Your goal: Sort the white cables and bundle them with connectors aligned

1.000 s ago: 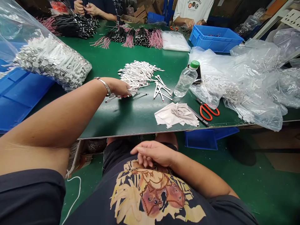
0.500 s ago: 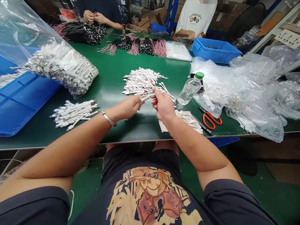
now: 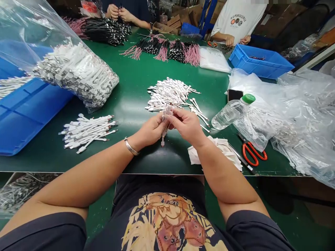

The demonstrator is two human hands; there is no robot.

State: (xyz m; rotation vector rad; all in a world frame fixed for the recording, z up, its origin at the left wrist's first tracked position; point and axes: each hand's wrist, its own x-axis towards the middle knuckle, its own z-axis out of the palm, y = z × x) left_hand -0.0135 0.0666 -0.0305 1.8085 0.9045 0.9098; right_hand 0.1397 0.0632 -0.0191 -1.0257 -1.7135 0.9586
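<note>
My left hand (image 3: 153, 129) is closed around a small bunch of short white cables (image 3: 167, 111), their ends standing up between my hands. One cable end pokes out downward below the fingers. My right hand (image 3: 186, 126) pinches the same bunch from the other side, and its fingertips meet those of the left. Just beyond lies a loose pile of white cables (image 3: 170, 91), with a few strays (image 3: 199, 111) at its right. A second, flatter pile of white cables (image 3: 89, 131) rests on the green table to the left.
A clear bag of white cables (image 3: 78, 73) leans over a blue tray (image 3: 34, 111) at left. On the right are a bottle (image 3: 230, 112), a phone (image 3: 235, 95), orange-handled scissors (image 3: 252, 153), a cloth (image 3: 222, 153) and plastic bags (image 3: 288, 115). Two people work across the table (image 3: 136, 153).
My hands have come together, and the bunch has turned from lying flat to upright between them. The view has shifted, so the table things sit further right.
</note>
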